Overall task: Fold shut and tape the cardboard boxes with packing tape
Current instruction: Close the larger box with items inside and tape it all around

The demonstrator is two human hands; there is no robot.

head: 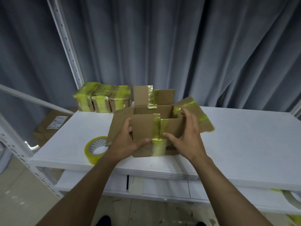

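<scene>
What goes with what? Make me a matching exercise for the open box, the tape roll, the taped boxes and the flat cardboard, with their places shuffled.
Things:
1. open box
2. tape roll
3. taped boxes
4. flat cardboard

Places:
A. on the floor, left of the table
B. in a row at the table's back left corner
C. gripped by the left hand and right hand
D. near the table's front edge, beside the left wrist

Pairs: 1-C, 2-D, 3-B, 4-A.
</scene>
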